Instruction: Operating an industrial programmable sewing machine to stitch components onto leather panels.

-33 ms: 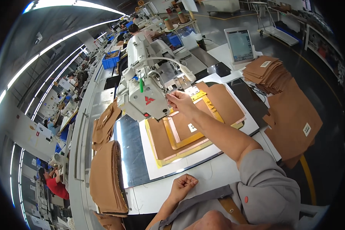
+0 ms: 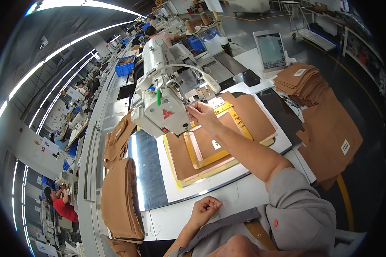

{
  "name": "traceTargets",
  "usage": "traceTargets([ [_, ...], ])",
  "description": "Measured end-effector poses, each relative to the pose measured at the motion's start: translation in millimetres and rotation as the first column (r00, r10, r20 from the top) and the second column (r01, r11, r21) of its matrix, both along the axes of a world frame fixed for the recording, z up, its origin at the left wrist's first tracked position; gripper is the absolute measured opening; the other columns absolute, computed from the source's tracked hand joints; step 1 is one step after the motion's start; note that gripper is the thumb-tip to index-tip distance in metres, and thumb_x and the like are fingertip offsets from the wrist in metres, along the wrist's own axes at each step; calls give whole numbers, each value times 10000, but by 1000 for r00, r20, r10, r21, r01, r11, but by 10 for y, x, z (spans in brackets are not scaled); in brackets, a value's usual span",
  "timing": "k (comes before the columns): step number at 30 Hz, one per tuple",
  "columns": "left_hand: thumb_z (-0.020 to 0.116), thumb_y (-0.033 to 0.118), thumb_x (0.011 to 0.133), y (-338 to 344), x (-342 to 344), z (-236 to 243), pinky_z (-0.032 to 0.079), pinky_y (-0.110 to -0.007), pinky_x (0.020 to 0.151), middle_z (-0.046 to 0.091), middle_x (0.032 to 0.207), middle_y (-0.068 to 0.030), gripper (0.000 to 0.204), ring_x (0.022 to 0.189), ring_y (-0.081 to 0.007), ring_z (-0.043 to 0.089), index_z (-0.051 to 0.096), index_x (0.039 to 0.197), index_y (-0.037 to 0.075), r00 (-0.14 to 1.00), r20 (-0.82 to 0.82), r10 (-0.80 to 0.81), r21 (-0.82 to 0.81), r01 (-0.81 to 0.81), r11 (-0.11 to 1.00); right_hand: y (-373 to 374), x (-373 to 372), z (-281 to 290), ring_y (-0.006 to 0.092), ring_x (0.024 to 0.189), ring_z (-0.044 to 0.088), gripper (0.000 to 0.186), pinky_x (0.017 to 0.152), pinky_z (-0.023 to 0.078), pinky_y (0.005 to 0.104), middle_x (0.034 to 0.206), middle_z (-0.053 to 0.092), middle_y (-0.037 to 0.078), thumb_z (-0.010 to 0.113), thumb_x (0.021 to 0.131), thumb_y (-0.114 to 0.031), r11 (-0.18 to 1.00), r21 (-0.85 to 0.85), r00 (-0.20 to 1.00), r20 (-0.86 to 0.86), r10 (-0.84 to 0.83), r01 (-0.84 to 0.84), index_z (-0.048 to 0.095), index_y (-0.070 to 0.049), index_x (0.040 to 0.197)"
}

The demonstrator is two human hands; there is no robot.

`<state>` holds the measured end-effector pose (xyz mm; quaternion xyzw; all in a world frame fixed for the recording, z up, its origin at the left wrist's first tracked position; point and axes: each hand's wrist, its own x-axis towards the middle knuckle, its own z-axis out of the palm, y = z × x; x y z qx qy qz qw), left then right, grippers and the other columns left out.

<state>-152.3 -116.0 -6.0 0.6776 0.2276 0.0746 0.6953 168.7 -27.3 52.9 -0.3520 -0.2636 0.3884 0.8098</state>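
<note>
My right hand [image 2: 205, 116] reaches up to the right side of a white sewing machine head [image 2: 162, 109], its fingertips pinched together; whatever is between them is too small to make out. Below that hand lies a yellow-edged template [image 2: 200, 162] with a smaller yellow frame, over a brown fabric panel [image 2: 180, 158]. My left hand [image 2: 205, 210] rests closed at the table's front edge, near a thin loose thread [image 2: 236, 196]. Its curled fingers hide any small thing inside. The machine's needle area is partly hidden by its head and my right hand.
Stacked brown panels [image 2: 119, 199] stand at the left. More brown pieces [image 2: 298, 83] are piled at the right, with large panels [image 2: 330, 137] hanging over the edge. A tablet-like screen [image 2: 270, 50] stands behind them. A blue bin [image 2: 125, 66] sits at far left.
</note>
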Motion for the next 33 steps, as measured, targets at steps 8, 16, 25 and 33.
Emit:
traceTargets([
  [8, 712, 104, 986, 199, 264, 101, 302, -178, 557, 537, 704, 103, 90, 613, 15, 393, 687, 1006, 20, 994, -70, -84, -71, 79, 994, 257, 49, -245, -3, 678, 451, 106, 580, 350, 172, 826, 587, -69, 653, 1031, -170, 978, 178, 987, 99, -128, 109, 607, -91, 976],
  [16, 719, 105, 982, 265, 423, 34, 302, -183, 561, 538, 690, 90, 106, 610, 10, 400, 678, 1003, 9, 979, -69, -193, -102, 186, 977, 91, 178, -105, 11, 669, 478, 163, 590, 368, 192, 819, 630, -29, 693, 1009, -210, 982, 132, 989, -45, 139, -132, 619, -95, 919],
  [25, 715, 92, 982, 256, 470, 117, 318, -188, 575, 534, 682, 85, 96, 618, 2, 406, 672, 982, 7, 979, -73, -189, -66, 184, 981, 228, 83, -114, 54, 667, 557, 181, 598, 451, 229, 765, 651, -5, 729, 974, -180, 987, 6, 969, 189, -160, 162, 646, -47, 884],
  [33, 722, 80, 975, 181, 507, 137, 333, -183, 587, 551, 692, 78, 87, 630, 1, 425, 672, 972, 10, 981, -101, -165, 2, 166, 986, 180, 51, -99, 77, 680, 599, 188, 616, 495, 254, 724, 658, 28, 755, 943, -167, 914, 2, 843, 386, -376, 406, 676, -7, 885],
])
